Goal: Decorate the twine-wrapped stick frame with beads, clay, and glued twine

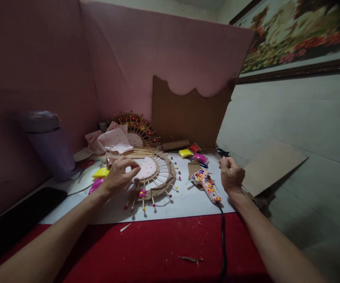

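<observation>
Your left hand [121,173] hangs beside the pale dotted centre of the half-round craft [172,173], its thumb and index finger curved into a ring, though you cannot tell whether they pinch anything. Your right hand [231,175] is curled with fingers folded in, its contents hidden, just right of the flowered glue gun [207,184]. Both items lie on the white sheet [184,206], with 1 yellow packet [184,153] beyond them, near the twine roll [175,145].
</observation>
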Available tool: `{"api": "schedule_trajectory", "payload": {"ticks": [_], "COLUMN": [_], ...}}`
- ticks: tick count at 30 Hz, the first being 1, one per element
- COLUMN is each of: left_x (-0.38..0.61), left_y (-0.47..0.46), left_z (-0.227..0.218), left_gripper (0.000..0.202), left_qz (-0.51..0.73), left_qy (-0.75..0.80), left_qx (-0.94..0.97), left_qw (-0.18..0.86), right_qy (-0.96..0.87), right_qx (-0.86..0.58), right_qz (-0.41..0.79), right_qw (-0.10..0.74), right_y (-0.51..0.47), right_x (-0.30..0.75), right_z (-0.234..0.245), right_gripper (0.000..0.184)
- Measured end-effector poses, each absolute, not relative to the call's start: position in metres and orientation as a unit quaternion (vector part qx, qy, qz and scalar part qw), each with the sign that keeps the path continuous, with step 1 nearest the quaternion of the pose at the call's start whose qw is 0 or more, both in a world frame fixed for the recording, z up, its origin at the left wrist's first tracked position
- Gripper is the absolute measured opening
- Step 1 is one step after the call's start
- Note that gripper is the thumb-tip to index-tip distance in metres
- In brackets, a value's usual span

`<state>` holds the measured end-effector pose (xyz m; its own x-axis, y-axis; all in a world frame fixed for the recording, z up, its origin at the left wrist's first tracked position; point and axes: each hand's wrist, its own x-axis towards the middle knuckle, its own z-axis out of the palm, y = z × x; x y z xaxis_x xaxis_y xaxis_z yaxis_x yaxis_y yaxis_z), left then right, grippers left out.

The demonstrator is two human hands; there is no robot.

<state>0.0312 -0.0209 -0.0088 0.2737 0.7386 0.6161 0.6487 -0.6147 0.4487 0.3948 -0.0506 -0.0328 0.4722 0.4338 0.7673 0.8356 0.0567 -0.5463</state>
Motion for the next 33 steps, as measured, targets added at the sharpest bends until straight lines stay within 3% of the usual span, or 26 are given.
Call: {"api": "schedule_trajectory", "payload": {"ticks": [5,7,12,15,26,33], "left_x": [0.032,0.031,0.026,0.026,0.042,0.047], "left_y": [-0.029,-0.031,-0.032,-0.032,-0.046,-0.045], "left_z": [0.000,0.004,0.009,0.007,0.011,0.003], "left_gripper": [0.012,0.012,0.022,0.025,0.010,0.018], "left_qz": [0.331,0.260,0.152,0.141,0.163,0.181], "left_qy": [0.393,0.405,0.404,0.400,0.401,0.369], "left_qx": [0.845,0.853,0.871,0.882,0.880,0.896], "left_qw": [0.150,0.201,0.234,0.207,0.194,0.166], "right_qy": [-0.537,-0.638,-0.880,-0.906,-0.889,-0.896], "right_qx": [-0.620,-0.550,-0.357,-0.336,-0.365,-0.351], "right_qz": [-0.160,-0.109,-0.038,-0.049,-0.044,-0.032], "right_qw": [0.549,0.527,0.310,0.254,0.272,0.270], "right_y": [-0.062,-0.070,-0.089,-0.089,-0.091,-0.097], "right_x": [0.364,0.339,0.274,0.257,0.259,0.260], "right_z": [-0.022,-0.013,0.003,-0.002,-0.015,-0.018], "right_gripper": [0.020,0.015,0.017,0.021,0.021,0.022]}}
